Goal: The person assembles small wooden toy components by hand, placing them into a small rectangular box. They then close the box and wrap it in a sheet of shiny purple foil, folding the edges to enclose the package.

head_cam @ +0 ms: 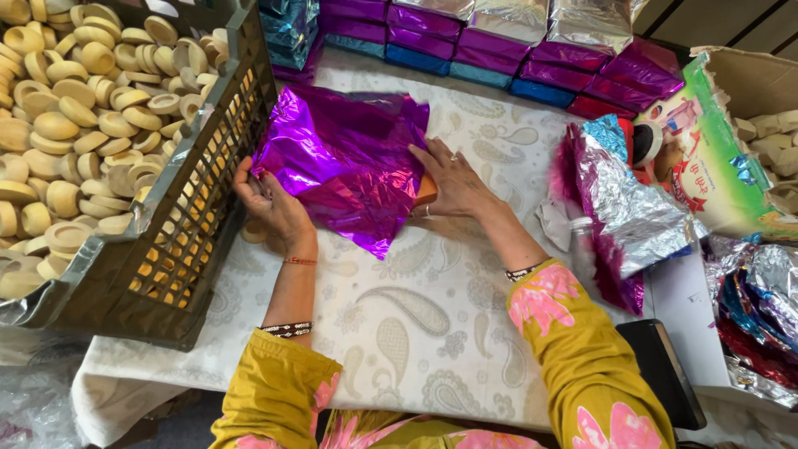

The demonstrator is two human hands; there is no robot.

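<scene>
Head view, hands: a person in yellow sleeves with pink flowers works a purple foil sheet (345,166) spread on the table. The left hand (270,204) pinches the sheet's left edge, fingers curled together on the foil. The right hand (453,179) lies flat on the sheet's right side, fingers spread and pressing down; an orange-brown piece (426,190) peeks out under the foil just beside the thumb.

Head view, crate: a dark plastic crate (191,224) with latticed walls stands at the left, touching the foil's left edge. It is heaped with pale round wooden pieces (83,125), many hollowed like shallow cups.

Head view, box: an open cardboard box (706,158) with a colourful printed side sits at the right and holds pale wooden blocks (769,137).

Head view, packets: wrapped packets (499,50) in purple, blue, red and silver foil are stacked in rows along the far edge.

Head view, loose foil: a crumpled pile of silver and magenta foil (623,208) lies between the right hand and the box; more foil sheets (761,308) in mixed colours spill at the lower right.

Head view, surface: a white tablecloth (416,324) with a grey paisley print covers the table.

Head view, edges and room: open cloth lies between the forearms and the near edge; the crate hems in the left side, the foil pile the right. A dark flat object (665,374) rests at the near right corner.
</scene>
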